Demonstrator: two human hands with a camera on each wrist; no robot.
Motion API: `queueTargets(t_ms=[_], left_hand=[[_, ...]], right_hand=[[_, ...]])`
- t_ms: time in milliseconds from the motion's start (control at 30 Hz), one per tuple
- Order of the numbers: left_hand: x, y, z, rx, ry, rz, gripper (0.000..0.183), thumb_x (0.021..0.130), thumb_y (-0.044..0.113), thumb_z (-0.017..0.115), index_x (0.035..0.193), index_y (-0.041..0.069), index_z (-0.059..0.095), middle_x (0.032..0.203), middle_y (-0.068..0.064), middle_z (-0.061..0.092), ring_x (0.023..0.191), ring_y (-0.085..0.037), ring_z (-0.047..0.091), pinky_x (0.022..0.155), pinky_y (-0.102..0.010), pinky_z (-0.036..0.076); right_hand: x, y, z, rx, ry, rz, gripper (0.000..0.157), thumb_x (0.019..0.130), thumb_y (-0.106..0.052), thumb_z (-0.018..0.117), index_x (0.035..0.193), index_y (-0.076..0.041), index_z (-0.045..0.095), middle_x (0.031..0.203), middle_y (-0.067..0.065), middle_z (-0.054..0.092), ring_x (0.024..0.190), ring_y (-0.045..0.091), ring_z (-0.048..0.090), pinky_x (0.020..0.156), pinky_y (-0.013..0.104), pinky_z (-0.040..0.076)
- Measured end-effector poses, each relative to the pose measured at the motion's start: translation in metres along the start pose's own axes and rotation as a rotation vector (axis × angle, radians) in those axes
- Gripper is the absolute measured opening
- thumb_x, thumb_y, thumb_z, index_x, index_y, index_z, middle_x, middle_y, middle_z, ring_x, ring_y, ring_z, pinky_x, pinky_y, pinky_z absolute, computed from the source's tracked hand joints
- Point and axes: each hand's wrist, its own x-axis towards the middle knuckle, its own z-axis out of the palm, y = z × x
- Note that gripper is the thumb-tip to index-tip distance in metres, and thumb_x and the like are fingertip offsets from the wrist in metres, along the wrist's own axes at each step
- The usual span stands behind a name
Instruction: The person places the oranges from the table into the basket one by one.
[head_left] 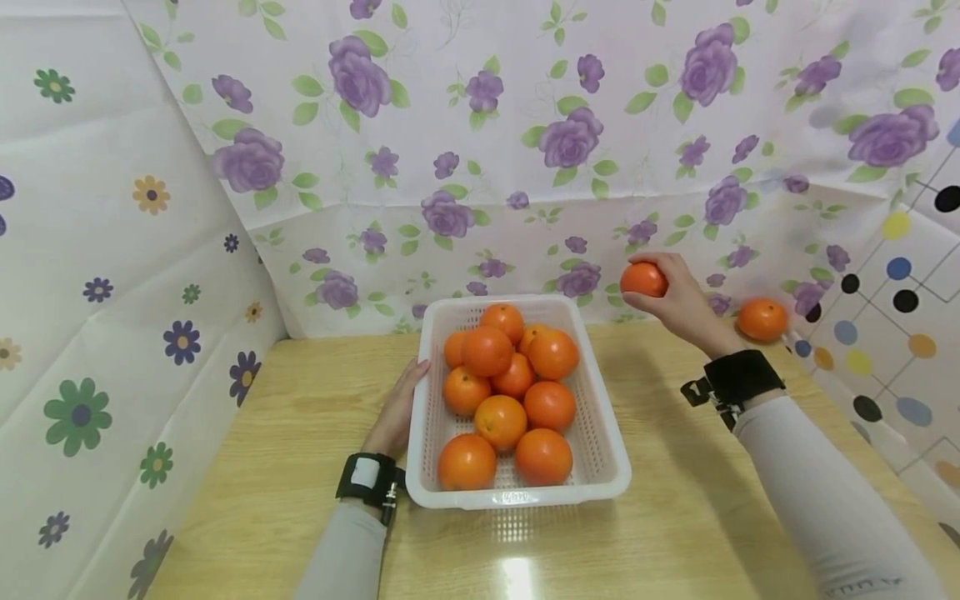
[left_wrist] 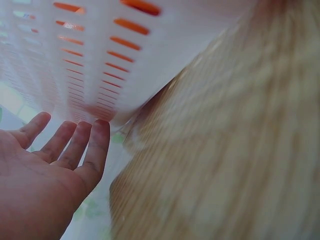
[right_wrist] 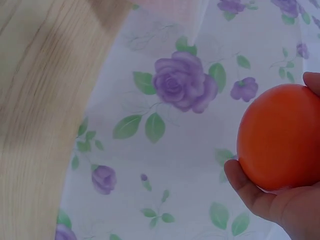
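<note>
My right hand (head_left: 678, 300) grips an orange (head_left: 643, 279) in the air, to the right of the basket and in front of the flowered backdrop. In the right wrist view the fingers and thumb wrap the same orange (right_wrist: 280, 137) from its sides. A white plastic basket (head_left: 606, 417) with slotted walls stands on the table, holding several oranges (head_left: 501, 423), some piled up at the far end. My left hand (head_left: 397, 408) rests against the basket's left wall. In the left wrist view its straight fingers (left_wrist: 92, 150) touch the basket wall (left_wrist: 35, 65).
Another orange (head_left: 762, 320) lies at the table's back right corner, beyond my right wrist. Flowered sheeting (head_left: 480, 150) rises at the back of the wooden table (head_left: 300, 433). Patterned sheets (head_left: 105, 292) stand along both sides. Each wrist wears a black strap (head_left: 744, 377).
</note>
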Motion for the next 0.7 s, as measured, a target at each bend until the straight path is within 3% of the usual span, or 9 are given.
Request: queueTargets(t_ms=[367,700], left_hand=[[0.001,0.000,0.001,0.005,0.008,0.011,0.071,0.105,0.063,0.044,0.165,0.033,0.021,0.164,-0.007,0.034,0.142,-0.032,0.041,0.113,-0.056,0.039],[0.001,0.000,0.002,0.004,0.003,0.011,0.073,0.105,0.063,0.044,0.166,0.031,0.020,0.164,-0.008,0.034,0.142,-0.032,0.042,0.113,-0.055,0.038]], right_hand=[[0.001,-0.017,0.004,0.009,-0.018,-0.031,0.055,0.097,-0.014,0.075,0.145,-0.006,0.051,0.146,0.023,0.038,0.123,0.042,0.049,0.097,0.061,0.045],[-0.004,-0.043,0.011,-0.007,-0.042,-0.148,0.054,0.095,-0.013,0.077,0.143,-0.006,0.054,0.139,0.021,0.044,0.115,0.037,0.051,0.090,0.054,0.047]])
